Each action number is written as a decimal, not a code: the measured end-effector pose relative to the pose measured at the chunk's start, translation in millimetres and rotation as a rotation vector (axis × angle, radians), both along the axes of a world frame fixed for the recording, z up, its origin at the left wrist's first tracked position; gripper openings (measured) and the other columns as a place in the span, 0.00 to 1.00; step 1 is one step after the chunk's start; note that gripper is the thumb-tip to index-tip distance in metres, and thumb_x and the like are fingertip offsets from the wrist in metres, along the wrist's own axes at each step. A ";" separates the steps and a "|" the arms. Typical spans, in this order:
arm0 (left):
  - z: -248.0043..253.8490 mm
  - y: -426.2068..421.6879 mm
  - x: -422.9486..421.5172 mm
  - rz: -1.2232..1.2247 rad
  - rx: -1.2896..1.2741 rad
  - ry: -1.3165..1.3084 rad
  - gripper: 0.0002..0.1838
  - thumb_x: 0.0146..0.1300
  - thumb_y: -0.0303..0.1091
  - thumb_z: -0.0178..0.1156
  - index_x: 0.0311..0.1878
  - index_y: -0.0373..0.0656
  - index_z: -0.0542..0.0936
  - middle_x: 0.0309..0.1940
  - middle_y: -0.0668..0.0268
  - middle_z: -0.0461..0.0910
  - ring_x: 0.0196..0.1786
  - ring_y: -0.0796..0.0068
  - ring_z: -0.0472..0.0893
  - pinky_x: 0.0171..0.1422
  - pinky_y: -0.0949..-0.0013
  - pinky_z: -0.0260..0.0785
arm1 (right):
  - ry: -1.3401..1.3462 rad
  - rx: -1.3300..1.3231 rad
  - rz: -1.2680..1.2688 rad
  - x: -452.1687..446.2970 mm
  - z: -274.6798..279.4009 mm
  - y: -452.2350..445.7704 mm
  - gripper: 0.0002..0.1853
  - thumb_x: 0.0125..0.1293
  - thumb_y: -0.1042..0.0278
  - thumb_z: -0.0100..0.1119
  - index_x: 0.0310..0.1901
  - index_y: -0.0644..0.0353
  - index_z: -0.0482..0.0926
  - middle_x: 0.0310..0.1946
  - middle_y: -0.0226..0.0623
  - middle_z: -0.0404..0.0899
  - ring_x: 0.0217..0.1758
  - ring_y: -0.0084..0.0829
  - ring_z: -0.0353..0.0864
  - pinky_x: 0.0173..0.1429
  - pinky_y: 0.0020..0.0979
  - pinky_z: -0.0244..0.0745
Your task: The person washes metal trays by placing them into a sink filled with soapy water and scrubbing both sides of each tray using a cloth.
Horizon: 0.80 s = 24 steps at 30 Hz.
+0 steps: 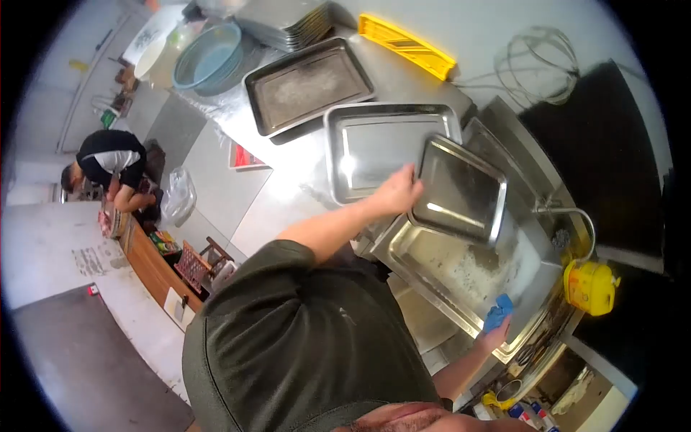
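Note:
My left hand (399, 191) is closed on the left edge of a rectangular metal baking tray (464, 191), which is tilted over the sink. In my right hand (495, 335) is a crumpled blue cloth (499, 312), at the near right side of the sink (446, 263). Whitish suds or residue mark the sink's bottom. Another shiny tray (374, 155) lies on the metal counter just behind my left hand, partly covered by the held tray. Beyond it rests a darker, stained baking tray (309, 86).
A faucet (579, 216) and a yellow jug (592, 286) stand by the sink's right side. At the back are a yellow slicer (407, 47), stacked trays (288, 25) and blue basins (209, 57). Another person (111, 162) bends over at far left.

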<state>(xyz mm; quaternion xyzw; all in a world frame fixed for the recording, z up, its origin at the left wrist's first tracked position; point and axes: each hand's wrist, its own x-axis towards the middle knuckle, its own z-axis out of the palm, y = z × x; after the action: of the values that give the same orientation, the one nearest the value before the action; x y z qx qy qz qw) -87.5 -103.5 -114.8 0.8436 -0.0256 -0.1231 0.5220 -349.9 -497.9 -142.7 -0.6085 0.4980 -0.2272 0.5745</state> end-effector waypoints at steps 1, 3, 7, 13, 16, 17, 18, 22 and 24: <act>-6.8 -29.0 -8.4 -0.032 0.004 0.026 0.21 0.65 0.40 0.50 0.52 0.30 0.69 0.44 0.37 0.77 0.52 0.38 0.76 0.56 0.49 0.68 | -0.124 0.090 0.151 -4.6 -0.2 -12.5 0.26 0.72 0.53 0.49 0.62 0.65 0.71 0.56 0.37 0.75 0.57 0.32 0.73 0.61 0.34 0.69; -21.7 -81.0 -24.3 -0.113 -0.007 0.066 0.20 0.66 0.40 0.52 0.50 0.31 0.68 0.42 0.37 0.76 0.49 0.36 0.75 0.53 0.47 0.68 | -0.167 0.174 0.271 -20.8 -5.2 -44.2 0.23 0.74 0.52 0.45 0.59 0.60 0.75 0.55 0.29 0.76 0.56 0.29 0.74 0.59 0.30 0.69; -59.7 -161.6 -58.7 -0.255 0.036 0.225 0.18 0.66 0.40 0.52 0.47 0.32 0.66 0.40 0.36 0.77 0.47 0.34 0.75 0.51 0.44 0.68 | -0.153 0.244 -0.070 -46.5 -6.5 -66.0 0.20 0.71 0.56 0.53 0.56 0.62 0.77 0.49 0.35 0.79 0.48 0.30 0.78 0.54 0.31 0.73; -169.8 -228.1 -76.7 -0.320 0.096 0.336 0.21 0.65 0.41 0.52 0.50 0.31 0.66 0.43 0.35 0.78 0.50 0.36 0.77 0.54 0.45 0.69 | -0.014 0.127 -0.147 -52.5 -4.4 -91.1 0.24 0.68 0.55 0.58 0.58 0.65 0.74 0.54 0.39 0.76 0.53 0.34 0.77 0.58 0.35 0.71; -201.5 -228.5 -79.4 -0.268 0.222 0.406 0.22 0.66 0.42 0.51 0.52 0.30 0.68 0.44 0.37 0.78 0.51 0.38 0.77 0.55 0.47 0.70 | 0.090 0.049 -0.030 -29.2 -17.8 -112.8 0.20 0.67 0.57 0.59 0.53 0.64 0.78 0.43 0.33 0.80 0.44 0.27 0.78 0.49 0.29 0.72; -210.1 -231.0 -78.4 -0.257 0.274 0.413 0.22 0.67 0.42 0.50 0.53 0.30 0.69 0.44 0.38 0.78 0.51 0.38 0.77 0.55 0.48 0.69 | 0.142 0.009 0.046 -21.7 -35.0 -124.4 0.20 0.67 0.56 0.59 0.53 0.64 0.78 0.42 0.33 0.80 0.43 0.27 0.78 0.49 0.29 0.72; -221.8 -228.0 -79.7 -0.255 0.323 0.412 0.21 0.66 0.41 0.51 0.53 0.32 0.69 0.44 0.38 0.79 0.52 0.39 0.77 0.56 0.48 0.70 | 0.202 -0.026 0.124 -17.3 -59.6 -134.5 0.21 0.67 0.56 0.59 0.53 0.64 0.78 0.42 0.33 0.80 0.42 0.27 0.78 0.49 0.29 0.72; -242.5 -241.1 -62.0 -0.185 0.523 0.425 0.18 0.64 0.37 0.53 0.53 0.37 0.71 0.44 0.43 0.80 0.52 0.44 0.78 0.57 0.48 0.71 | 0.431 -0.366 0.492 39.3 -139.9 -164.0 0.27 0.60 0.53 0.64 0.55 0.65 0.77 0.42 0.48 0.81 0.44 0.41 0.79 0.53 0.36 0.72; -263.9 -254.3 -57.3 -0.192 0.604 0.345 0.16 0.64 0.37 0.53 0.51 0.37 0.72 0.44 0.44 0.81 0.51 0.43 0.79 0.56 0.48 0.71 | 0.470 -0.525 0.548 63.5 -204.0 -178.6 0.27 0.60 0.52 0.64 0.56 0.60 0.76 0.46 0.49 0.80 0.50 0.48 0.78 0.56 0.40 0.72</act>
<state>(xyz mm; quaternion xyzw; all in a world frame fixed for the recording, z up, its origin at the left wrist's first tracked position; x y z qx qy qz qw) -144.9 -357.8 -378.7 0.9204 0.0212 -0.3141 0.2320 -286.4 -676.5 -346.7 -0.8783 0.3611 -0.0407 0.3109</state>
